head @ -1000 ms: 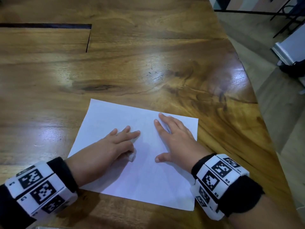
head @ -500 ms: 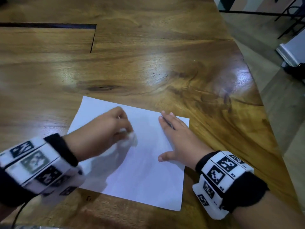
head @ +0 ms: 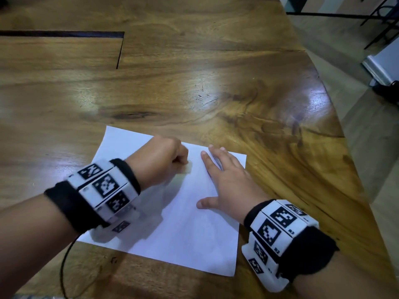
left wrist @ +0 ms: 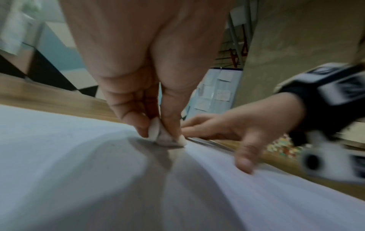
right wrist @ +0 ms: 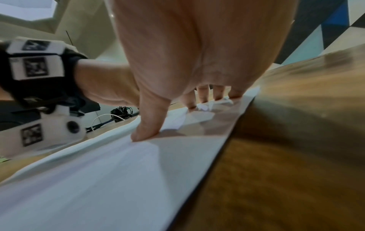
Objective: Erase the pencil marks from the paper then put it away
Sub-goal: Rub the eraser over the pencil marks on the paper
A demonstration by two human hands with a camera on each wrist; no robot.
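A white sheet of paper (head: 185,229) lies on the wooden table (head: 194,83), near its front edge. My left hand (head: 164,160) pinches a small white eraser (left wrist: 168,137) between thumb and fingers and presses it onto the paper (left wrist: 79,171) near the far edge. My right hand (head: 228,182) lies flat on the right part of the sheet with its fingers spread and holds it down; in the right wrist view its thumb (right wrist: 150,125) presses on the paper (right wrist: 118,171). No pencil marks show clearly on the sheet.
The table's right edge (head: 336,117) runs diagonally beside my right hand, with floor beyond it. A dark slot (head: 64,34) is cut in the tabletop at the far left. A thin black cable (head: 64,266) hangs from my left wrist.
My left hand curled round the eraser and moved forward across the sheet to its far edge. The paper shifted slightly. The right hand stayed flat on the sheet.
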